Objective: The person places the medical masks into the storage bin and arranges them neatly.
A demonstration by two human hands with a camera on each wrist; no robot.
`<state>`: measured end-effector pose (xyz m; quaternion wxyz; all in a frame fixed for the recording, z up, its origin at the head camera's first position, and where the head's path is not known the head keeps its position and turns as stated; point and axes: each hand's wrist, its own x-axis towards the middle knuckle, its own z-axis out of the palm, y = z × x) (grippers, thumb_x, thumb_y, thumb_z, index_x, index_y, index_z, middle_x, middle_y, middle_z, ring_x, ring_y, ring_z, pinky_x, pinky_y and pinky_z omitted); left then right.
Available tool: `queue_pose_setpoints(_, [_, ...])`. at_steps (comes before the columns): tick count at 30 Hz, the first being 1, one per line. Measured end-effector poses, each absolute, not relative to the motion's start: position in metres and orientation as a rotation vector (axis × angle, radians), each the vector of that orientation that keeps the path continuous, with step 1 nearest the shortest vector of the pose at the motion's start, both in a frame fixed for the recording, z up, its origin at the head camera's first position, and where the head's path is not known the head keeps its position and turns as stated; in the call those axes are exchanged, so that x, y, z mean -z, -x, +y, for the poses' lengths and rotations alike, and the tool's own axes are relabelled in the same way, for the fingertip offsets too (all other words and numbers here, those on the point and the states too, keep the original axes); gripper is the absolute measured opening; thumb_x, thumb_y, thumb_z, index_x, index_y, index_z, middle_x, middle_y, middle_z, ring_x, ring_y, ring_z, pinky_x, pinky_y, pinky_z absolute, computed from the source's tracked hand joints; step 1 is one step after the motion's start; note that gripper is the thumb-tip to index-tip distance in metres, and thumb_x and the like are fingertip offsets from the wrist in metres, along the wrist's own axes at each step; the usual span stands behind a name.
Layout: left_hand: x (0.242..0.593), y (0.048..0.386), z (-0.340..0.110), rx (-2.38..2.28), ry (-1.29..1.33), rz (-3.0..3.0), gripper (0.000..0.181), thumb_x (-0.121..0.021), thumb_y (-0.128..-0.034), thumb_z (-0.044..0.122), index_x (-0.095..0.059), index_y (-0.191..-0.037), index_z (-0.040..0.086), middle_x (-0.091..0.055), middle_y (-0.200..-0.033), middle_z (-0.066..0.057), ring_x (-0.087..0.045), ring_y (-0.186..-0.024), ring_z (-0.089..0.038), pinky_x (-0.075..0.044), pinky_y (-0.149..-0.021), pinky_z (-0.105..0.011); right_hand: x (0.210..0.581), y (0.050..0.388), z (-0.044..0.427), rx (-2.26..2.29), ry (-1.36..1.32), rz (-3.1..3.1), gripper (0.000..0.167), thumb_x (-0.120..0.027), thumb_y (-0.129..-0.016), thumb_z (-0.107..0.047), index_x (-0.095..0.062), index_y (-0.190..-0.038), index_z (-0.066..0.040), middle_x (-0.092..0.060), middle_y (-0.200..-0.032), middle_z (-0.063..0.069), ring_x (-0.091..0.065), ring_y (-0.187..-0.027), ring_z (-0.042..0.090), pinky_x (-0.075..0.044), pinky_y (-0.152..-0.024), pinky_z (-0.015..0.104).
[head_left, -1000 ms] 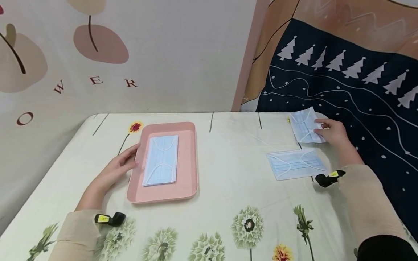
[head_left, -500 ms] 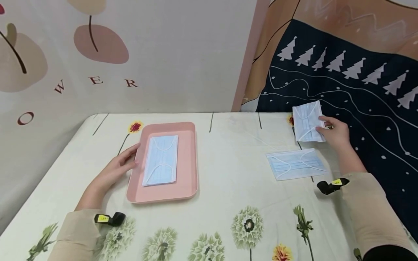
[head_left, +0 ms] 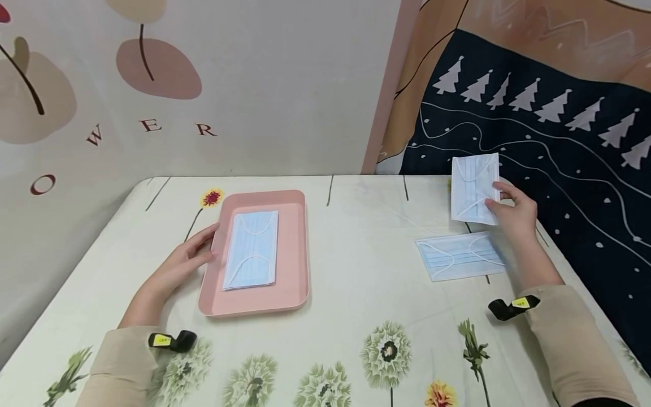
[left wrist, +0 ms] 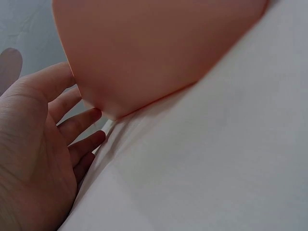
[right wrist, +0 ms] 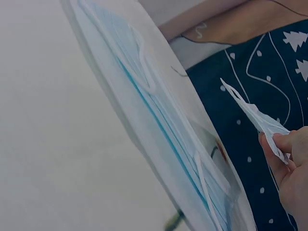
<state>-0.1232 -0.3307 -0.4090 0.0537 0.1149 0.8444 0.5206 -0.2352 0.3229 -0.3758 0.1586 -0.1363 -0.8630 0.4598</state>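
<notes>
In the head view my right hand pinches a light blue face mask by its right edge, upright above the table's far right. Another mask lies flat on the cloth just in front of it. On the left, a pink tray holds a blue mask, possibly more than one layered. My left hand touches the tray's left edge with relaxed fingers, also visible in the left wrist view, where the hand rests against the tray's wall. The right wrist view shows the held mask nearly edge-on between thumb and fingers.
A white floral cloth covers the table. Behind it hangs a pale printed backdrop, with a dark blue tree-patterned fabric along the right side. Each sleeve cuff bears a small black device.
My right hand has lifted the mask slightly and turned it more upright, facing the head camera, and its wrist has dropped lower. The left hand and tray stay put.
</notes>
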Motion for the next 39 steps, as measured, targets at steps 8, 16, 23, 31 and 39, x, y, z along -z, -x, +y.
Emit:
queue_pose_setpoints(8, [0.410, 0.124, -0.332, -1.581, -0.375, 2.562, 0.065, -0.057, -0.0976, 0.014, -0.022, -0.153, 0.008, -0.023, -0.153, -0.023, -0.024, -0.139, -0.033, -0.030, -0.096, -0.005, 0.372, 0.224, 0.303, -1.481, 0.365, -2.369, 0.046, -0.067, -0.090, -0.015, -0.057, -0.135, -0.019, -0.047, -0.102, -0.010, -0.051, -0.067, -0.001, -0.042, -0.058, 0.009])
queue_pose_setpoints(16, [0.410, 0.124, -0.332, -1.549, -0.309, 2.573, 0.066, -0.057, -0.0977, 0.020, -0.022, -0.154, 0.013, -0.021, -0.155, -0.019, -0.023, -0.140, -0.029, -0.029, -0.095, -0.004, 0.370, 0.214, 0.283, -1.498, 0.366, -2.335, 0.046, -0.068, -0.090, -0.013, -0.058, -0.135, -0.018, -0.048, -0.103, -0.009, -0.054, -0.070, -0.001, -0.046, -0.062, 0.009])
queue_pose_setpoints(23, [0.410, 0.124, -0.332, -1.580, -0.355, 2.560, 0.066, -0.057, -0.0975, 0.014, -0.022, -0.153, 0.010, -0.023, -0.153, -0.022, -0.026, -0.139, -0.028, -0.030, -0.095, -0.005, 0.373, 0.207, 0.267, -1.530, 0.343, -2.294, 0.044, -0.068, -0.090, -0.012, -0.060, -0.132, -0.023, -0.048, -0.106, -0.007, -0.050, -0.067, 0.003, -0.044, -0.060, 0.008])
queue_pose_setpoints(31, [0.409, 0.125, -0.332, -1.567, -0.348, 2.562, 0.067, -0.057, -0.0976, 0.015, -0.021, -0.153, 0.010, -0.022, -0.154, -0.021, -0.023, -0.139, -0.032, -0.030, -0.094, -0.004, 0.373, 0.202, 0.253, -1.543, 0.260, -2.285, 0.044, -0.069, -0.089, -0.013, -0.061, -0.131, -0.024, -0.050, -0.108, -0.005, -0.056, -0.070, 0.004, -0.047, -0.063, 0.009])
queue_pose_setpoints(39, [0.409, 0.124, -0.332, -1.566, -0.335, 2.577, 0.066, -0.057, -0.0974, 0.015, -0.023, -0.153, 0.010, -0.022, -0.154, -0.021, -0.024, -0.140, -0.032, -0.029, -0.095, -0.004, 0.362, 0.193, 0.229, -1.599, 0.251, -2.271, 0.046, -0.067, -0.090, -0.009, -0.059, -0.133, -0.022, -0.049, -0.108, -0.004, -0.061, -0.079, 0.003, -0.048, -0.066, 0.011])
